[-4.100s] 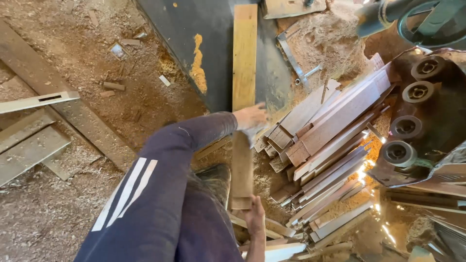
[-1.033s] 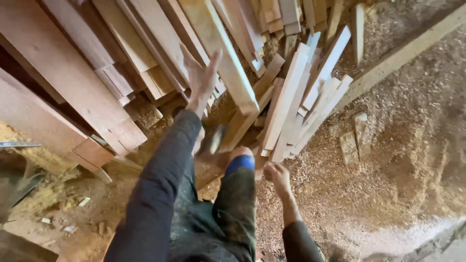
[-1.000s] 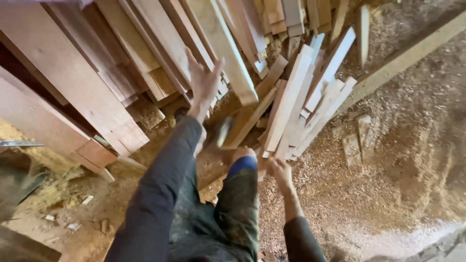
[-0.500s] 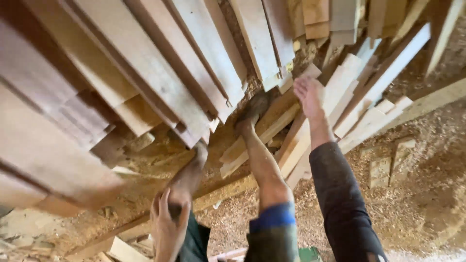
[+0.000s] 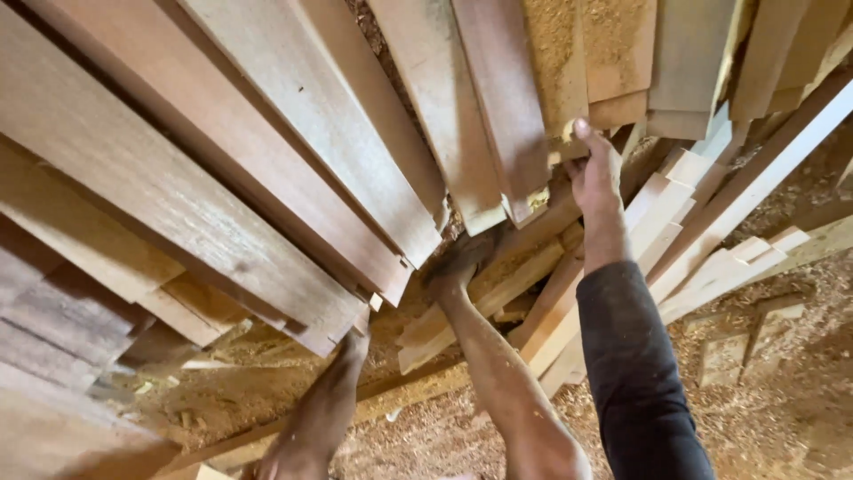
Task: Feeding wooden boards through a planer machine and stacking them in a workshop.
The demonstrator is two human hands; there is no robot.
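My right hand (image 5: 593, 173), on a dark-sleeved arm, reaches up into a leaning stack of long wooden planks (image 5: 267, 178). Its fingers curl around the lower end of a sawdust-dusted plank (image 5: 555, 98). A bare leg runs up the middle, its foot (image 5: 453, 267) planted on the lower boards (image 5: 533, 311). A second bare limb (image 5: 324, 409) at lower left ends under a plank edge. Something like my left hand sits on it at the bottom edge, cut off by the frame.
Reddish-brown planks fill the upper left. Paler boards (image 5: 746, 187) fan out at the right. Sawdust (image 5: 782, 400) covers the ground, with a thin batten (image 5: 391, 400) and short offcuts (image 5: 720, 356) lying on it.
The view has closed in on the stack. My right hand has moved up along the planks to a plank end. The foot stays on the lower boards.
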